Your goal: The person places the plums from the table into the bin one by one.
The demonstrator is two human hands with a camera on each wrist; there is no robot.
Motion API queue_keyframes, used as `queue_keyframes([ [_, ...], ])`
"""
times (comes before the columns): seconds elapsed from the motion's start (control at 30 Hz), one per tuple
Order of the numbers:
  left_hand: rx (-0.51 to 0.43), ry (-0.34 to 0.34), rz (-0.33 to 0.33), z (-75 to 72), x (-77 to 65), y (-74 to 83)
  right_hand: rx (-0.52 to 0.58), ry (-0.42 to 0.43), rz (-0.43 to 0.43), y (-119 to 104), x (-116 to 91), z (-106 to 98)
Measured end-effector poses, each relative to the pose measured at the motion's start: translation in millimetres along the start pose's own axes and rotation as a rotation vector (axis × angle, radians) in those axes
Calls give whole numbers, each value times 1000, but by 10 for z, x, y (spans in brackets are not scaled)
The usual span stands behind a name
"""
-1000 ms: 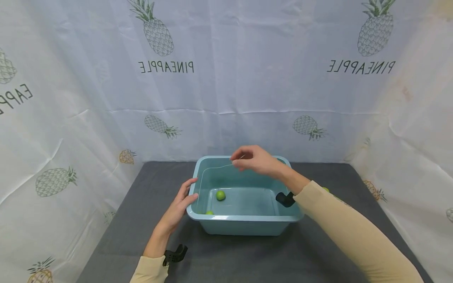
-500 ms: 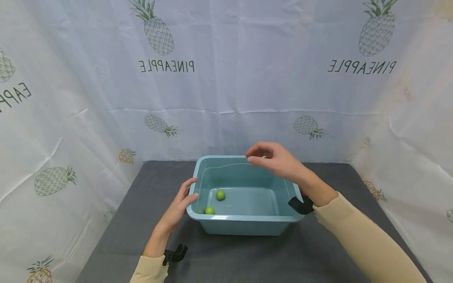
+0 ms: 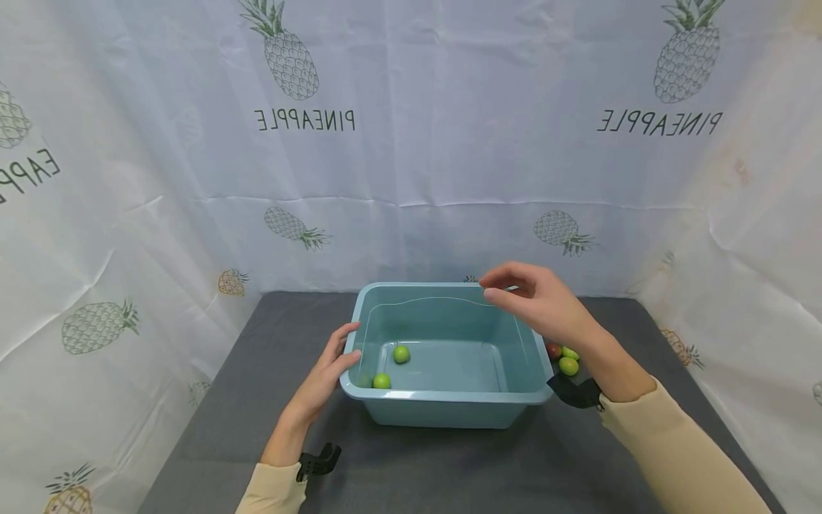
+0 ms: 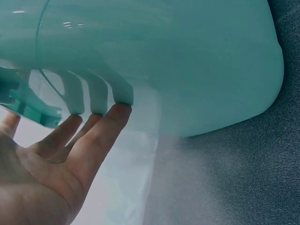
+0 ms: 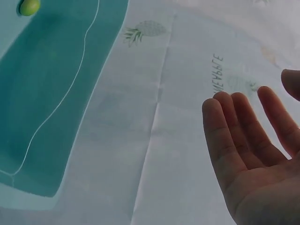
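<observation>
1. On a dark grey tabletop (image 3: 411, 471), one light blue plastic basin (image 3: 443, 414) is seen, upright, its long axis laid from left to right before the person.
2. Inside the basin, two small round green fruits, lime-like, are noted: one on the floor toward the left (image 3: 401, 354), one by the near left corner (image 3: 382, 381). A thin pale line (image 3: 427, 298) is traced along the inner walls; whether string or mark cannot be told.
3. The left short side is touched by the left hand (image 3: 320, 380); its fingers are extended and spread, fingertips set against the plastic.
4. The right hand (image 3: 546, 305) is held raised by the far right corner; fingers gently bent, thumb set apart, nothing gripped. From it, most of the basin lies to the left and toward the person. By contact, the left hand is the nearer.
5. Just outside the right wall, a red fruit (image 3: 554, 350) and two green fruits (image 3: 568, 366) are grouped, below the right hand and near its wrist.
6. Black wrist bands (image 3: 317, 461) and beige sleeves (image 3: 681, 442) are worn on both arms.
7. Behind and at both sides, the table is enclosed by a pale curtain (image 3: 443, 171), printed with pineapples and mirrored "PINEAPPLE" lettering; creases are observed.
</observation>
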State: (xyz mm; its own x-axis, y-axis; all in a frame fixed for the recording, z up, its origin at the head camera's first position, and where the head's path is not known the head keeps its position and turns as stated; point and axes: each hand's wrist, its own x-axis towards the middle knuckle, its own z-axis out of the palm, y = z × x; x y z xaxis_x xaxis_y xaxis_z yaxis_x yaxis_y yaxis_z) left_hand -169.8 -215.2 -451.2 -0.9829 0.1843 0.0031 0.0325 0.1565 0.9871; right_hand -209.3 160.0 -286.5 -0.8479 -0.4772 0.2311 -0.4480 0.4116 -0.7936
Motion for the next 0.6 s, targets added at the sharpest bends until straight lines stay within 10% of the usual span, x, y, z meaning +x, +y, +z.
queue_keyframes([
  [0.6,-3,-3,7,-1,0,-9,-99,170,-40,250,-373,-165],
])
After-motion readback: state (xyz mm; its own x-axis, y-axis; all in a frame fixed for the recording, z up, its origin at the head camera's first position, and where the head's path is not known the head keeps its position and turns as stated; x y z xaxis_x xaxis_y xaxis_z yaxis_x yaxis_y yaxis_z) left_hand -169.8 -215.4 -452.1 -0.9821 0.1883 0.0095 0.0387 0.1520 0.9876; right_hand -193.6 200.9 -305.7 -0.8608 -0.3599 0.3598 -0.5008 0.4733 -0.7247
